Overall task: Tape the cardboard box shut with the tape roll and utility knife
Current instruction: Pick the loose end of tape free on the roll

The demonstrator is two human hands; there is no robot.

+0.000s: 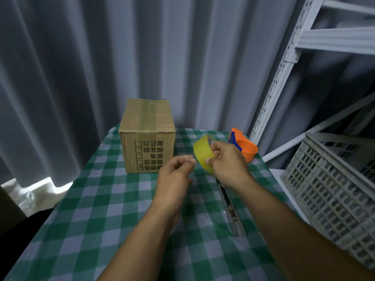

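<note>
right hand [227, 165] grips tape roll [203, 154] at frame centre | left hand [174, 175] loosely curled, empty, just beside | cardboard box [147, 136] left of centre (taped top) | orange dispenser [242, 144] behind roll | utility knife [229, 207] partly hidden under right forearm | grey crate [332, 185] right edge

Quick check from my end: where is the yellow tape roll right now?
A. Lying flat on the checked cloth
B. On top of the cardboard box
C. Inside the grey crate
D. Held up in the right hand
D: the right hand grips the yellow tape roll above the checked cloth, with the left hand beside it pinching toward the roll.
</note>
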